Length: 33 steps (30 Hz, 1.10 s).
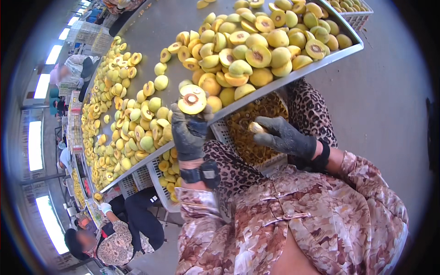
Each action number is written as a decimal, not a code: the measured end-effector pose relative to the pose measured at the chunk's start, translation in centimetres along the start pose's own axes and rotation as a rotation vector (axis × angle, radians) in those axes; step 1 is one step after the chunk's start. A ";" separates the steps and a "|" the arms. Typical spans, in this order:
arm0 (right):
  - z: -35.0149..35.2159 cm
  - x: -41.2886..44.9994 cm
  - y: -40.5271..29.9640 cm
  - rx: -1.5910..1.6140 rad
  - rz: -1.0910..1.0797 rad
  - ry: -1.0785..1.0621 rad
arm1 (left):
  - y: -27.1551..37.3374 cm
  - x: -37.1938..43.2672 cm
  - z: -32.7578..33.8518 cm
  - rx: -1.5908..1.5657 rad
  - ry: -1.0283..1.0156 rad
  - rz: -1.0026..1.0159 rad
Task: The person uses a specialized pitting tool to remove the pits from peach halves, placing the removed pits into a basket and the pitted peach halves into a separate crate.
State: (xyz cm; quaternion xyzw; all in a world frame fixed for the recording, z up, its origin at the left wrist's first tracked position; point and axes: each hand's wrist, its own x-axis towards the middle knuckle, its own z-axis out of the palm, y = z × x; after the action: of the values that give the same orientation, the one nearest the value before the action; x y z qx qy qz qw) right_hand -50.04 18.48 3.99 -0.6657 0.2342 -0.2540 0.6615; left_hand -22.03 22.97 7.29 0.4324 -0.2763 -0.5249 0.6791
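Note:
My left hand (190,127), in a dark grey work glove, grips a halved yellow stone fruit (191,99) above the table's near edge. The cut face shows, with a brown hollow and a pale spot at its centre. My right hand (287,135), gloved alike, is closed around a small pale-tipped object (257,128), mostly hidden by the fingers; its kind cannot be told. Many halved and some whole-looking fruits (257,56) lie heaped on the metal table (146,37) beyond my hands. Below my right hand is a crate of brown and yellow fruit scraps (254,147).
The raised metal rim (292,77) of the table runs between the fruit and my legs. A white plastic crate (156,184) of fruit halves stands under the table, left of my knees. A co-worker (118,237) sits at the lower left; another crate (357,17) stands at the upper right.

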 end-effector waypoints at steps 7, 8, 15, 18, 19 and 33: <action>2.2 0.7 -0.5 -0.197 -0.150 0.078 | -5.4 -5.4 5.4 0.316 0.127 0.039; 2.2 0.5 -0.5 -0.258 -0.194 0.104 | -5.4 -5.9 5.7 0.333 0.130 0.025; 2.8 -0.5 -1.9 -0.192 -0.253 0.252 | -5.8 -7.0 5.8 0.403 0.115 0.062; 2.7 -0.1 -2.6 -0.358 -0.443 0.395 | -7.0 -7.6 5.9 0.787 0.109 0.326; 2.6 0.1 -2.7 -0.429 -0.481 0.407 | -7.3 -7.8 6.0 1.078 0.099 0.497; 2.0 -3.7 -2.1 -0.213 -0.093 0.070 | -4.3 -8.7 8.7 0.350 0.122 0.108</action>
State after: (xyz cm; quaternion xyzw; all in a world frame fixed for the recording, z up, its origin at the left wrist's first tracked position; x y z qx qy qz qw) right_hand -51.57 22.42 5.99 -0.7332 0.2516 -0.2809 0.5658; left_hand -33.85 28.36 8.27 0.5596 -0.3445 -0.4043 0.6361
